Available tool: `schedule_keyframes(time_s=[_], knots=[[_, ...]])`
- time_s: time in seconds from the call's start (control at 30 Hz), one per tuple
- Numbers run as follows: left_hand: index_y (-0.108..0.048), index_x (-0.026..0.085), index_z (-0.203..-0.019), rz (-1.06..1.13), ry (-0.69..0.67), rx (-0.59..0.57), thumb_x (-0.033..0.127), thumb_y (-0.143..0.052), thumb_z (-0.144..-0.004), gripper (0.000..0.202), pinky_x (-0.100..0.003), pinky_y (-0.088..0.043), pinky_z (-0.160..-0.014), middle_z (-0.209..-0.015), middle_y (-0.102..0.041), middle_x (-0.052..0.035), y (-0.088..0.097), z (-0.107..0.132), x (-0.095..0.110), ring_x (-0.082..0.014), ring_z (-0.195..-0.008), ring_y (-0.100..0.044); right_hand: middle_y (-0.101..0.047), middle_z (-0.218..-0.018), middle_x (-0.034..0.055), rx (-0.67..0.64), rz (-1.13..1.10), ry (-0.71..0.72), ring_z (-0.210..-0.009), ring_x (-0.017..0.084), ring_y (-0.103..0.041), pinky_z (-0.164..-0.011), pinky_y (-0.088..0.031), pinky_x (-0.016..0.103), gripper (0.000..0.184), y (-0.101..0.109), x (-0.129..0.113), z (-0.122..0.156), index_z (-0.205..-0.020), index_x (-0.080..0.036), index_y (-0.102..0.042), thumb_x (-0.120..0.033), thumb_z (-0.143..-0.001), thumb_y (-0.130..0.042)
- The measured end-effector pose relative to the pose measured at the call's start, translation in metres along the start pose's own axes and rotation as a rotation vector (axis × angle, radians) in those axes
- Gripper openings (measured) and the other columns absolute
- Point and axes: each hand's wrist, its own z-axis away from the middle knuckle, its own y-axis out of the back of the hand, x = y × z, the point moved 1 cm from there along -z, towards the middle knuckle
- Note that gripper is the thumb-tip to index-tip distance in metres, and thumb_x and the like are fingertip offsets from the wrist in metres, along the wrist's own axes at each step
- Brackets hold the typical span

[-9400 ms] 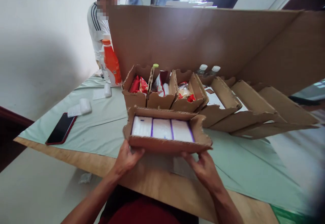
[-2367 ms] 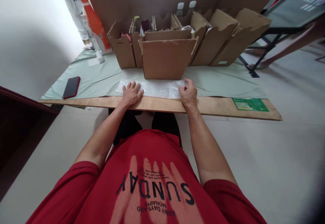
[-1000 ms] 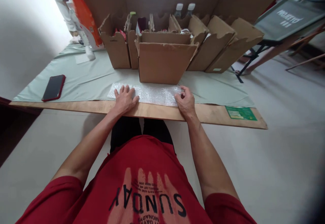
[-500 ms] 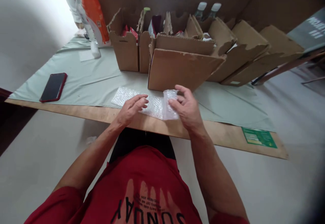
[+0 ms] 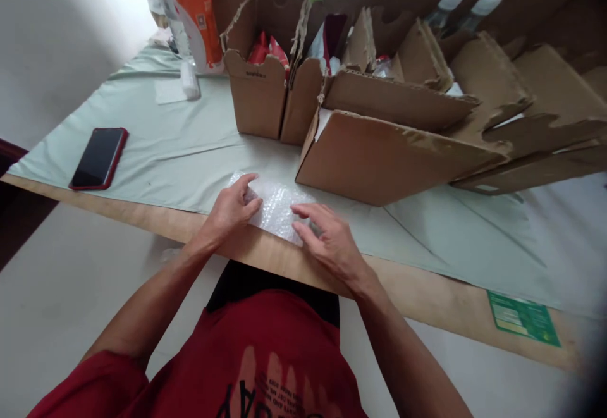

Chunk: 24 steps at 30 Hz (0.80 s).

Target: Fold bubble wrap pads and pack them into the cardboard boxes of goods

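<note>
A folded sheet of bubble wrap lies near the front edge of the table, on the pale green cloth. My left hand rests on its left end with fingers curled over the fold. My right hand lies flat on its right end, fingers stretched out. Just behind the wrap stands an open cardboard box with white packets showing at its left corner.
Behind it stands a row of open cardboard boxes with red snack packs and bottles. An orange bottle stands at the back left, a red phone lies at the left. A green card lies on the wooden edge at the right.
The flat bubble wrap sheet has been folded over from the right end toward the left. My right hand came left with it and now presses flat on the fold.
</note>
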Motion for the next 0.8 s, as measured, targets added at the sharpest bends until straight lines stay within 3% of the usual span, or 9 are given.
schedule_keyframes(time_s=[0.17,0.43,0.53,0.63,0.73,0.8], knots=[[-0.056,0.02,-0.144,-0.257,0.004,-0.074,0.025,-0.065,-0.081,0.064,-0.032,-0.046,-0.067,-0.069,-0.059,0.0034,0.005,-0.007,-0.004,-0.0177,-0.064,-0.055,-0.076,-0.114,0.0081,-0.06,0.291,0.116,-0.104,0.028,-0.068,-0.087,-0.05,0.044,0.024,-0.021,0.01,-0.003,-0.117,-0.025,-0.072,-0.021,-0.1,-0.056],[-0.054,0.027,-0.144,-0.402,-0.033,-0.069,0.022,-0.067,-0.083,0.063,-0.033,-0.049,-0.069,-0.08,-0.07,0.0003,0.003,-0.005,-0.008,-0.0204,-0.07,-0.063,-0.076,-0.108,0.0065,-0.131,0.329,0.121,-0.096,0.028,-0.066,-0.083,-0.047,0.043,0.021,-0.019,0.022,-0.008,-0.115,-0.026,-0.07,-0.02,-0.1,-0.057],[-0.055,0.026,-0.143,-0.47,-0.093,0.008,0.023,-0.067,-0.086,0.059,-0.036,-0.053,-0.073,-0.094,-0.071,-0.0053,0.003,0.001,-0.002,-0.0244,-0.081,-0.066,-0.075,-0.108,0.0069,-0.139,0.346,0.121,-0.095,0.028,-0.064,-0.083,-0.047,0.042,0.019,-0.02,0.025,-0.008,-0.113,-0.025,-0.071,-0.02,-0.099,-0.058],[-0.06,0.026,-0.137,-0.501,-0.26,0.114,0.027,-0.056,-0.096,0.041,-0.041,-0.055,-0.082,-0.107,-0.069,-0.0112,-0.002,0.012,0.01,-0.0275,-0.094,-0.066,-0.074,-0.109,0.0076,-0.147,0.362,0.138,-0.094,0.028,-0.064,-0.081,-0.047,0.042,0.019,-0.021,0.026,-0.008,-0.112,-0.025,-0.07,-0.019,-0.099,-0.059],[-0.068,0.027,-0.124,-0.552,-0.371,-0.021,0.025,-0.046,-0.101,0.031,-0.04,-0.054,-0.081,-0.099,-0.069,-0.0102,-0.012,0.017,0.017,-0.0256,-0.089,-0.064,-0.075,-0.109,0.0079,-0.153,0.386,0.15,-0.093,0.028,-0.064,-0.079,-0.046,0.042,0.018,-0.022,0.028,-0.008,-0.113,-0.026,-0.07,-0.02,-0.1,-0.059],[-0.071,0.026,-0.114,-0.601,-0.356,-0.139,0.025,-0.048,-0.1,0.027,-0.038,-0.054,-0.077,-0.092,-0.067,-0.0082,-0.018,0.014,0.015,-0.0238,-0.082,-0.063,-0.075,-0.109,0.0087,-0.15,0.389,0.168,-0.091,0.028,-0.064,-0.078,-0.046,0.042,0.019,-0.021,0.03,-0.007,-0.114,-0.025,-0.07,-0.02,-0.1,-0.058]])
